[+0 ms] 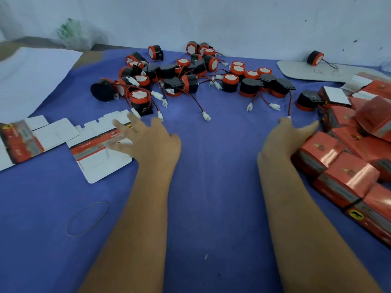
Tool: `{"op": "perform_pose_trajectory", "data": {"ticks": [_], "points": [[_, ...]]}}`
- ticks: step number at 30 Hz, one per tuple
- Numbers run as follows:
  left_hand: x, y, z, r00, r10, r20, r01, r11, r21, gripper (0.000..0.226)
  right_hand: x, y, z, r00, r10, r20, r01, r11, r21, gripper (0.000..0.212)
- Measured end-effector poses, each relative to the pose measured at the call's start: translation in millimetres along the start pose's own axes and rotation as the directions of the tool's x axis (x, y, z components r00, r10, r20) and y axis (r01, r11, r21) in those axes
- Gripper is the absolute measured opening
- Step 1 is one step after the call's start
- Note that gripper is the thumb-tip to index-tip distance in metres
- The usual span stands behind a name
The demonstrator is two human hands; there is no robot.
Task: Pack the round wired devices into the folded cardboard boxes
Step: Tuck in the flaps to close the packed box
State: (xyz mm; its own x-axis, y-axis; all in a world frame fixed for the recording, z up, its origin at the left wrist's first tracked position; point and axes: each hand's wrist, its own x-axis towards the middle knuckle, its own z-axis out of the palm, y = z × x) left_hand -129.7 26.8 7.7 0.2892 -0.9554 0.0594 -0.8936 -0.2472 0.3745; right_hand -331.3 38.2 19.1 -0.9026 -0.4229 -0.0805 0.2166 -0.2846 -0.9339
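Head view: left hand spread, fingers over the flat carton, holding nothing. Right hand spread, empty, just beside the packed boxes to the right of the carton. Devices heaped beyond the carton, wires trailing toward the hands. Judged step: fetching a fresh carton. Next: lift it, fold it square, then take the nearest device.

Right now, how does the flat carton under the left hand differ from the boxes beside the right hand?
The flat carton lies unfolded on the blue cloth, its white inner side and flaps showing; the boxes are folded into closed blocks. The carton lies in a single layer; the boxes are crowded together, some piled. The left hand has its fingers spread over the carton; the right hand rests against the boxes. Both carry the same red print.
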Motion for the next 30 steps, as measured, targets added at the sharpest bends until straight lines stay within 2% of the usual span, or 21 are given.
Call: {"op": "perform_pose_trajectory", "data": {"ticks": [2, 3, 5, 6, 8, 10, 11, 13, 15, 17, 19, 22, 23, 25, 26, 28, 30], "points": [[-2.1, 4.4, 1.2, 0.993, 0.016, 0.114, -0.023, 0.998, 0.057, 0.053, 3.5, 0.1, -6.7, 0.996, -0.083, 0.015, 0.084, 0.987, -0.133, 0.059], [-6.9, 9.9, 3.3, 0.988, 0.083, 0.130, -0.091, 0.994, 0.058, 0.051, 2.5, 2.0, -8.6, 0.990, -0.122, 0.065, 0.133, 0.969, -0.208, 0.051], [-22.0, 25.7, 9.4, 0.954, 0.288, 0.089, -0.285, 0.958, -0.043, 0.044, -5.7, 9.1, -9.8, 0.954, -0.148, 0.261, 0.227, 0.924, -0.306, 0.036], [-30.1, 33.1, 12.5, 0.920, 0.390, 0.040, -0.383, 0.916, -0.115, 0.040, -12.2, 12.2, -9.7, 0.912, -0.140, 0.386, 0.285, 0.892, -0.351, 0.032], [-38.2, 41.8, 13.8, 0.868, 0.489, -0.080, -0.493, 0.838, -0.234, 0.034, -24.8, 18.8, -10.6, 0.761, -0.105, 0.640, 0.488, 0.743, -0.458, 0.031], [-32.7, 40.3, 12.7, 0.869, 0.471, -0.151, -0.495, 0.839, -0.226, 0.035, -29.5, 25.7, -11.7, 0.609, -0.061, 0.791, 0.709, 0.490, -0.508, 0.035], [-27.6, 36.2, 12.6, 0.892, 0.432, -0.135, -0.450, 0.881, -0.150, 0.039, -29.6, 27.2, -11.7, 0.566, -0.048, 0.823, 0.770, 0.387, -0.507, 0.037], [-16.3, 24.5, 11.6, 0.954, 0.298, -0.017, -0.298, 0.955, 0.004, 0.049, -28.9, 27.1, -11.8, 0.540, -0.025, 0.841, 0.805, 0.305, -0.508, 0.040], [-7.1, 14.1, 10.1, 0.984, 0.170, 0.061, -0.172, 0.985, 0.028, 0.054, -28.5, 27.0, -12.4, 0.541, -0.012, 0.841, 0.809, 0.279, -0.517, 0.039], [-2.5, 8.1, 7.9, 0.988, 0.132, 0.076, -0.135, 0.990, 0.036, 0.049, -28.7, 28.0, -12.4, 0.540, -0.014, 0.842, 0.811, 0.275, -0.516, 0.037], [-2.8, 8.1, 7.7, 0.974, 0.227, 0.020, -0.227, 0.972, 0.064, 0.038, -29.2, 28.0, -11.8, 0.534, -0.025, 0.845, 0.815, 0.281, -0.507, 0.034], [-6.9, 16.0, 6.2, 0.933, 0.359, -0.014, -0.359, 0.928, -0.099, 0.027, -30.2, 28.5, -10.8, 0.506, -0.022, 0.862, 0.837, 0.256, -0.484, 0.034], [-8.2, 18.0, 7.4, 0.924, 0.383, -0.003, -0.382, 0.921, -0.070, 0.030, -30.7, 28.4, -10.4, 0.498, -0.018, 0.867, 0.842, 0.248, -0.478, 0.035], [-6.8, 17.4, 13.8, 0.910, 0.411, 0.054, -0.414, 0.904, 0.104, 0.055, -31.5, 27.4, -10.3, 0.481, -0.007, 0.877, 0.851, 0.243, -0.465, 0.037], [-4.6, 16.2, 16.3, 0.909, 0.411, 0.075, -0.417, 0.901, 0.118, 0.066, -31.4, 26.5, -10.4, 0.470, 0.006, 0.883, 0.855, 0.247, -0.456, 0.037], [0.2, 13.2, 19.1, 0.905, 0.421, 0.062, -0.424, 0.904, 0.054, 0.071, -30.8, 24.4, -10.8, 0.453, 0.039, 0.891, 0.851, 0.281, -0.444, 0.035], [2.5, 12.0, 21.0, 0.895, 0.445, -0.010, -0.444, 0.895, 0.049, 0.067, -30.1, 22.0, -11.2, 0.448, 0.079, 0.890, 0.802, 0.405, -0.440, 0.025]]}}
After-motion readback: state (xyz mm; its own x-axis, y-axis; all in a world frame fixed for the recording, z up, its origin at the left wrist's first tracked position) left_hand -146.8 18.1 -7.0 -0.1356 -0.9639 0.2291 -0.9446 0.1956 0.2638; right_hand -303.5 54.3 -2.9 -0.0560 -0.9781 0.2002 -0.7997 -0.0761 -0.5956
